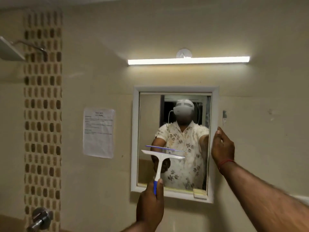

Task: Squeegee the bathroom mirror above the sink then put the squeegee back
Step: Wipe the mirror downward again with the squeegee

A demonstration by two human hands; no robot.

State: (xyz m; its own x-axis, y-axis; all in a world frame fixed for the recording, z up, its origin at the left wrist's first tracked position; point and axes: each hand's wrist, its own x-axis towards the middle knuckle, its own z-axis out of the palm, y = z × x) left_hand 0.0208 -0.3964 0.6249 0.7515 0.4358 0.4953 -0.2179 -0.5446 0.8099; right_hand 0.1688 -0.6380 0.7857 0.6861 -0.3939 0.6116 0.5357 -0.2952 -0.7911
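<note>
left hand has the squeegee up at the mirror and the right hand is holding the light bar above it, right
Not quite. The right hand is not on the light bar; the head view shows it holding the right edge of the mirror frame, below the light. The left hand does have the squeegee up at the mirror.

Beige wall [267, 39] carrying white-framed mirror [135, 131], paper notice [99, 133] left of it, lit tube light [188, 60] above.
</note>
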